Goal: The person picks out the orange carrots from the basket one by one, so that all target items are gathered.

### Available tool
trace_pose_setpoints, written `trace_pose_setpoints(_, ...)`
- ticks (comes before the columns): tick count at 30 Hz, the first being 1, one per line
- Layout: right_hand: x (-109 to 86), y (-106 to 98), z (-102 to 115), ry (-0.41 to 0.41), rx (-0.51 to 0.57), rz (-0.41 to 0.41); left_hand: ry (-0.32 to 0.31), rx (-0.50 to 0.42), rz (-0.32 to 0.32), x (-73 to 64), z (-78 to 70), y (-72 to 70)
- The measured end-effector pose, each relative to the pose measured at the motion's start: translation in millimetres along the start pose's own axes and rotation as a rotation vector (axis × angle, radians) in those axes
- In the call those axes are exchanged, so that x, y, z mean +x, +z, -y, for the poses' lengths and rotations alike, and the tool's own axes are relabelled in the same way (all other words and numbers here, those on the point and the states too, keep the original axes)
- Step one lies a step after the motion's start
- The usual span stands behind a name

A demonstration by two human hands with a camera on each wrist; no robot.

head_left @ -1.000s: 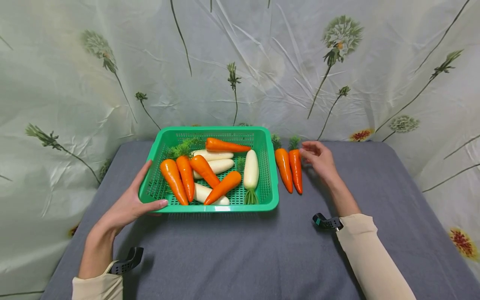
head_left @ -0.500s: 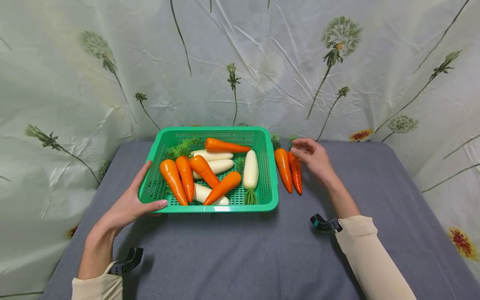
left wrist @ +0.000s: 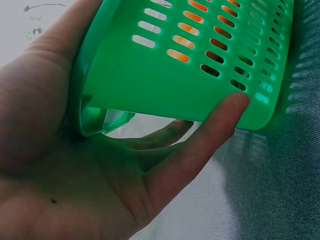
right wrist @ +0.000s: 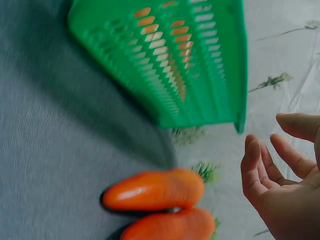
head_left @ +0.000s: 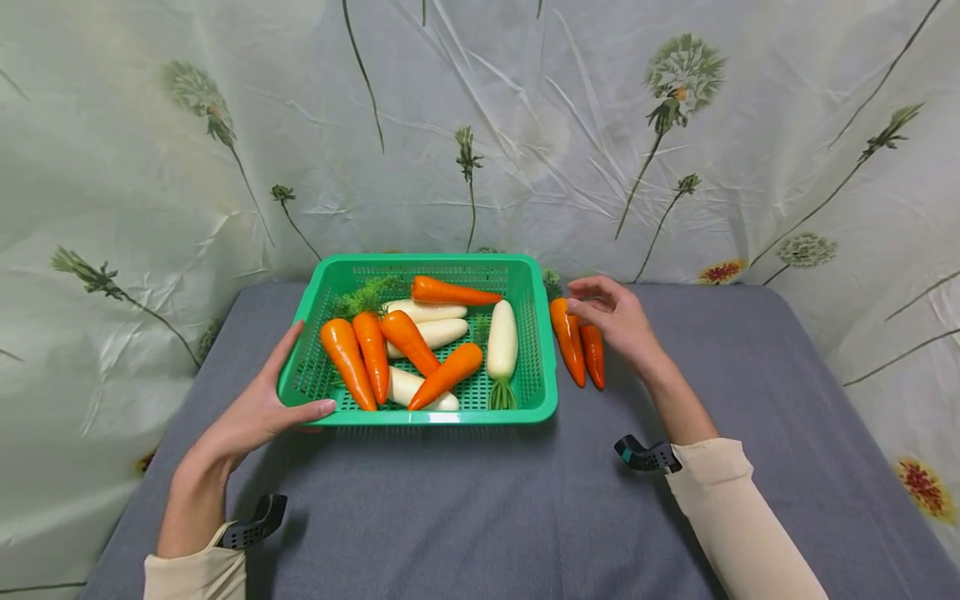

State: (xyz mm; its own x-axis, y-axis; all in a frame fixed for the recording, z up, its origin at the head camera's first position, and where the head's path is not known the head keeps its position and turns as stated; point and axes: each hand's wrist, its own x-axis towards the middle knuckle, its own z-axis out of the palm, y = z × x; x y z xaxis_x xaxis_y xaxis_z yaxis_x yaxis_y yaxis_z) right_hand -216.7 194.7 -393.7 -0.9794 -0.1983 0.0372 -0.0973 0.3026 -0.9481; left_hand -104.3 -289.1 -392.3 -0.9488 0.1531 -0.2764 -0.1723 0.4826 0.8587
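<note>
A green plastic basket (head_left: 360,418) holds several orange carrots (head_left: 347,360) and several white radishes (head_left: 502,340). My left hand (head_left: 255,408) grips its near left corner, thumb over the rim; the left wrist view has the fingers (left wrist: 187,165) against the outside wall. Two more carrots lie side by side on the cloth to the basket's right: one carrot (head_left: 568,350) close to the basket, another carrot (head_left: 593,362) partly hidden by my right hand (head_left: 622,325). That hand hovers over their leafy ends. In the right wrist view its loosely bent fingers (right wrist: 251,157) hold nothing.
A grey cloth (head_left: 465,508) covers the table. Behind and at both sides hangs a pale curtain (head_left: 525,150) printed with dandelions. Both wrists wear black bands, such as the right band (head_left: 647,455).
My right hand has shifted left, from beside the outer carrot to over the tops of both carrots. The left hand and the basket have stayed in place.
</note>
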Motion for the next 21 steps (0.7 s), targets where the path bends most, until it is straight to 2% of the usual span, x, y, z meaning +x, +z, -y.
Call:
trace_pose_setpoints(12, -8.8, 14.0, 10.3, 0.03, 0.018, 0.045, 0.002, 0.059, -0.013, 1.2, 1.1, 0.0)
trace_pose_setpoints(16, -11.9, 18.4, 15.4, 0.012, 0.038, 0.05, -0.002, 0.034, -0.009, 1.2, 1.4, 0.0)
trace_pose_setpoints(21, -13.8, 23.9, 22.3, -0.027, 0.084, 0.065, -0.001, 0.065, -0.018, 2.2, 1.4, -0.2)
